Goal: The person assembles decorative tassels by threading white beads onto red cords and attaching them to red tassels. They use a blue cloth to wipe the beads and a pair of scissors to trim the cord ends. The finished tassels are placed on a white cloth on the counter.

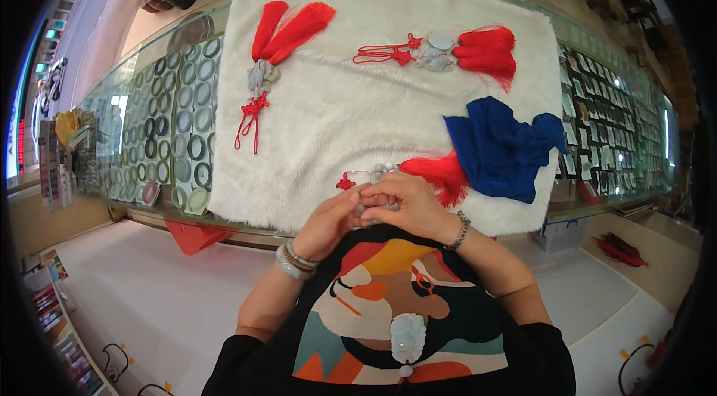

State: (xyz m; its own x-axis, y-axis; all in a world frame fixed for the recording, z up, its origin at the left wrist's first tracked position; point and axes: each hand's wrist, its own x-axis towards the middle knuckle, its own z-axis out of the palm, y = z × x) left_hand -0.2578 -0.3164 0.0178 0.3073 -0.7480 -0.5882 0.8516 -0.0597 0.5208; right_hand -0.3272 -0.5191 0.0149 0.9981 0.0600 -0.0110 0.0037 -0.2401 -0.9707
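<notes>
My left hand (334, 218) and my right hand (413, 205) meet at the near edge of the white fur cloth (314, 134), fingers curled together around a jade tassel pendant (437, 174). Its red tassel spreads right from my right hand; pale beads and a small red knot show above my fingers. My hands hide most of its stone part. A blue cloth (500, 153) lies crumpled beside the tassel, on the right. Farther off lie two more jade tassel pendants: one on the left (263, 76), one at the far right (439, 52).
The fur cloth covers a glass display counter. Rows of bangles (160, 123) fill the case on the left, and many small carded pieces (601, 112) fill the right. A red object (196, 235) hangs below the counter's near left edge. A clear plastic box (564, 235) stands below on the right.
</notes>
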